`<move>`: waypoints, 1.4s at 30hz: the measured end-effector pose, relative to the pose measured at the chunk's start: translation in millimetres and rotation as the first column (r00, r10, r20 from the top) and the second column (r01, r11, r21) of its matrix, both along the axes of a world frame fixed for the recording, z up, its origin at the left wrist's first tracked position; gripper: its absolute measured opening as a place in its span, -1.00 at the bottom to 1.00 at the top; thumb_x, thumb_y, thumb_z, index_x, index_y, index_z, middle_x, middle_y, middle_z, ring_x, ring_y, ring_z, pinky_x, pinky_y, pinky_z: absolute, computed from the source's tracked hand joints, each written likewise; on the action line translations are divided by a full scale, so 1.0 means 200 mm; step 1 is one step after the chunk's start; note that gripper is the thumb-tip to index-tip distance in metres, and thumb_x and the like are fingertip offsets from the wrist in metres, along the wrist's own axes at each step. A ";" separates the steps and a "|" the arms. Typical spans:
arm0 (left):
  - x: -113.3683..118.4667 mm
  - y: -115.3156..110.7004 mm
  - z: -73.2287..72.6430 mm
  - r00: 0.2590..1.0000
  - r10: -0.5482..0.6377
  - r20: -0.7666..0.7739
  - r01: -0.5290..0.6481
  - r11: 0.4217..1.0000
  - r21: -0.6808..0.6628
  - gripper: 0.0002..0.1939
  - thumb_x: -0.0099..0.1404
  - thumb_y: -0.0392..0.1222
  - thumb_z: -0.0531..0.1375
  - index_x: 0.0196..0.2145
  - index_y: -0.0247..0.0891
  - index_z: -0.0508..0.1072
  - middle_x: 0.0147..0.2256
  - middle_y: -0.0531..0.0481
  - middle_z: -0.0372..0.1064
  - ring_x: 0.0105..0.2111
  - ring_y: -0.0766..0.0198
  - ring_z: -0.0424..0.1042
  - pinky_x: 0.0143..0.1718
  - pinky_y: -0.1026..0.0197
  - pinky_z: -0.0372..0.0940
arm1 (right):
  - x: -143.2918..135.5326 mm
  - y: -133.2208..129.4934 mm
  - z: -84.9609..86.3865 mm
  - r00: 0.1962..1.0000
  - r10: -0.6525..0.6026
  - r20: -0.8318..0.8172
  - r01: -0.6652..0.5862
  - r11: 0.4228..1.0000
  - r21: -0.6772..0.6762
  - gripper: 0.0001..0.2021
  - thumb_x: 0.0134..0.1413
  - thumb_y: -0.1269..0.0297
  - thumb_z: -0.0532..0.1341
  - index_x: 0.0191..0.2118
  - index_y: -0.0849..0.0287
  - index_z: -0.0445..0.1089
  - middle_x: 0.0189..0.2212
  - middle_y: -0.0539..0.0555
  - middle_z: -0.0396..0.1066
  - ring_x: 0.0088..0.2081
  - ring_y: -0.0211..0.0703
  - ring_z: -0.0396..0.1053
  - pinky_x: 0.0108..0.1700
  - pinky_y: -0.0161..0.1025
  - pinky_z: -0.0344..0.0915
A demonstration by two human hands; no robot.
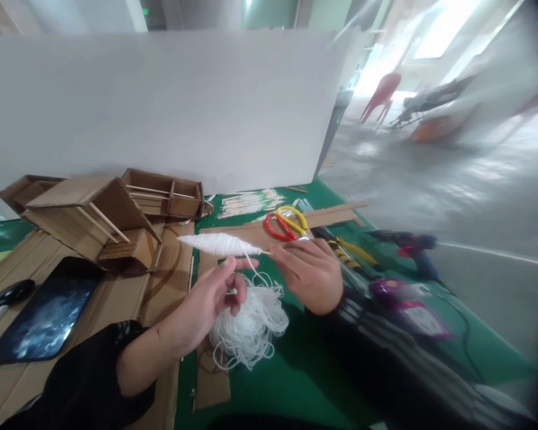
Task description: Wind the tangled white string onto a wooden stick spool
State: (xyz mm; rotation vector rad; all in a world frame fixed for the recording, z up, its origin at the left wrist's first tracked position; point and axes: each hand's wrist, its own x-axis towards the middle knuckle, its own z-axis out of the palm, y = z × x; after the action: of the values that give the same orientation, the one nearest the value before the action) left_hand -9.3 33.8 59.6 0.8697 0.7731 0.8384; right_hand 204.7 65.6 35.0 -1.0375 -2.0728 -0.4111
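My right hand pinches the bare end of a thin wooden stick. White string is wound round most of that stick in a spindle shape, thick in the middle and tapering to the left tip. Just below the winding is my left hand, thumb against the outstretched index finger and the other fingers curled. A strand runs from the winding across that index fingertip and down to a loose heap of white string on the green table. The left fingers partly cover the heap.
Cardboard box models and a dark tablet lie left. Beyond my hands are red-and-yellow-handled scissors and wooden sticks before a white panel. Pliers, a power drill and a purple device sit right.
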 end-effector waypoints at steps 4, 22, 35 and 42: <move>0.01 -0.02 -0.01 0.992 0.068 -0.103 -0.068 0.998 0.000 -0.67 0.33 0.06 0.13 -0.19 -0.28 0.44 -0.55 0.15 0.08 -0.60 0.45 0.10 -0.59 0.37 0.12 | 0.00 -0.01 0.01 1.000 -0.002 0.020 0.001 1.000 0.024 -0.78 0.15 0.42 0.22 -0.12 0.03 0.51 -0.43 -0.03 0.59 -0.27 -0.11 0.49 -0.20 -0.14 0.21; -0.01 -0.05 -0.02 0.992 0.101 -0.082 -0.095 0.993 0.068 -0.52 0.29 0.11 0.14 -0.61 -0.24 0.14 -0.73 0.24 -0.06 -0.76 0.50 0.02 -0.72 0.42 0.03 | 0.01 0.01 -0.02 0.995 -0.093 0.039 0.093 0.996 0.012 -0.85 0.18 0.40 0.20 -0.21 0.06 0.50 -0.42 -0.07 0.60 -0.22 -0.18 0.54 -0.13 -0.18 0.15; -0.04 -0.05 -0.07 0.982 0.112 -0.153 -0.086 0.982 0.167 -0.59 0.36 0.10 0.06 -0.51 -0.25 0.24 -0.71 0.24 -0.06 -0.73 0.49 0.07 -0.69 0.42 0.09 | 0.00 0.03 -0.04 0.990 -0.119 0.078 0.124 0.990 -0.068 -0.89 0.18 0.38 0.17 -0.32 0.14 0.45 -0.41 0.01 0.59 -0.26 -0.13 0.50 -0.08 -0.11 0.13; -0.04 0.01 -0.10 0.975 0.177 -0.135 -0.145 0.965 0.219 -0.69 0.34 0.05 0.12 -0.07 -0.16 0.21 -0.68 0.30 0.00 -0.74 0.46 0.08 -0.70 0.42 0.14 | 0.00 0.02 -0.05 0.996 -0.053 0.077 0.061 0.992 -0.111 -0.90 0.14 0.44 0.16 -0.34 0.16 0.41 -0.42 0.03 0.56 -0.20 -0.09 0.46 -0.06 -0.09 0.13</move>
State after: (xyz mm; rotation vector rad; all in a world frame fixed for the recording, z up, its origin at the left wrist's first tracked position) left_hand -17.7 36.5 40.0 1.0778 0.9120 1.0188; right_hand 203.8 69.1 24.3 -1.1669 -2.1568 -0.3691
